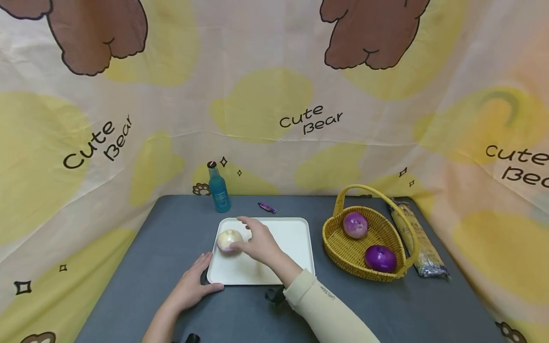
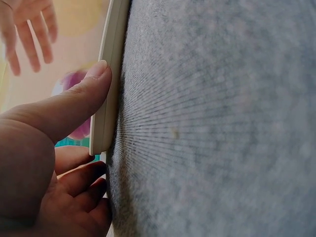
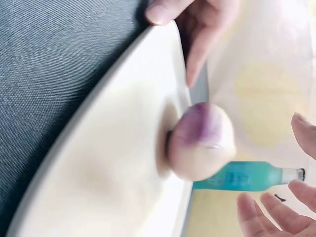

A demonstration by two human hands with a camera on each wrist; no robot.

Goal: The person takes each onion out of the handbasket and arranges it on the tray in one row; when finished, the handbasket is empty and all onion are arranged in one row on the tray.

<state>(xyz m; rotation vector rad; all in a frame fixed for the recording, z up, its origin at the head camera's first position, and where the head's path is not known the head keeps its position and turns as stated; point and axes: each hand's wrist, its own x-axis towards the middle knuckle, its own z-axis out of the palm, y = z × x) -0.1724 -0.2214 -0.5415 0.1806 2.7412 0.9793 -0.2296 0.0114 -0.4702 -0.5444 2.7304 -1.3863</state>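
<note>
Head: the onion (image 1: 228, 239) sits near the tray's (image 1: 291, 240) left edge; a nudge from your spread, empty right hand (image 1: 259, 243) could roll it off. Left wrist: your left hand (image 2: 32, 158) grips the near left corner; lifting might tilt everything. Right wrist: fingers (image 3: 281, 215) stand clear of the onion; closing early might miss.

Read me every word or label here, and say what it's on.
"Cute Bear": printed twice in full on the backdrop.
"Cute Bea": same backdrop, cut off at the right edge.
Too small or blurred to read: print on the bottle and sleeve, any on the packet or wrapper.
</note>
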